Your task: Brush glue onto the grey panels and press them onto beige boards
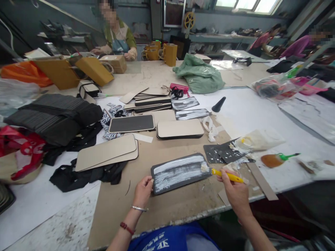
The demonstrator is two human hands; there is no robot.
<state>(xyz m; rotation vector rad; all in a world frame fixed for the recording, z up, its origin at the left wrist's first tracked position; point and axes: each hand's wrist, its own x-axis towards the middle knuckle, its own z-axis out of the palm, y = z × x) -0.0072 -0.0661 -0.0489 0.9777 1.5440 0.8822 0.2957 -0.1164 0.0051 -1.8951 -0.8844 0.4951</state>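
Note:
A dark rounded rectangular panel (180, 173) lies on brown board in front of me, its top streaked with a white paste. My left hand (143, 191) pinches the panel's left edge between thumb and fingers. In my right hand (233, 186) is a paintbrush (227, 175) with a yellow handle, closed in the fingers. Its bristles touch the panel near the right end of the white streaks. Just beyond the brush sit dark paste-spattered pieces (222, 152) and a clear bag (258, 140) with pale contents.
Stacked beige panels (180, 129) lie beyond the work, with more beige panels (106, 153) on black straps at left. A bottle (273, 160) of amber liquid with a green cap lies right. A green bag (197, 75) stands farther back. Another person (117, 38) works across the table.

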